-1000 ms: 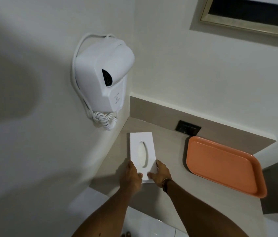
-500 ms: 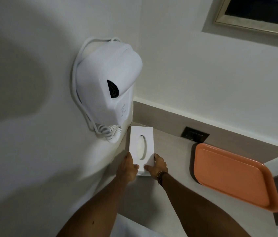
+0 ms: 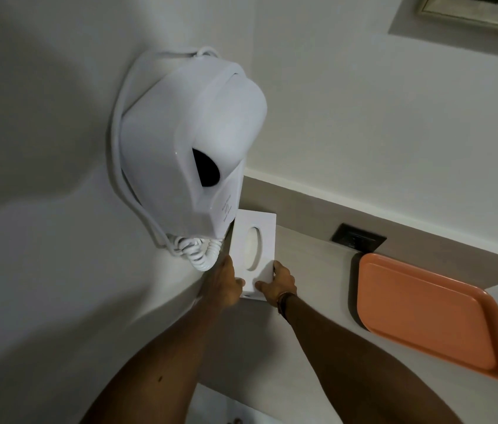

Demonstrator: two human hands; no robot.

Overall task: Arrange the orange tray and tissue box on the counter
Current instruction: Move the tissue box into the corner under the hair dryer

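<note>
Head cam only here. Both hands are on the near end of the white tissue box [image 3: 254, 249], which sits flat on the counter [image 3: 312, 289] back in the corner, right under the wall hair dryer [image 3: 186, 154]. Left hand [image 3: 224, 284] is clamped on its left edge, right hand [image 3: 276, 283] on the right edge, thumbs on top. Looks like a light, stiff box that slides easily, so gripping the sides makes sense. The orange tray [image 3: 431, 316] lies empty, well apart to the right, by the wall socket [image 3: 358, 240].
</note>
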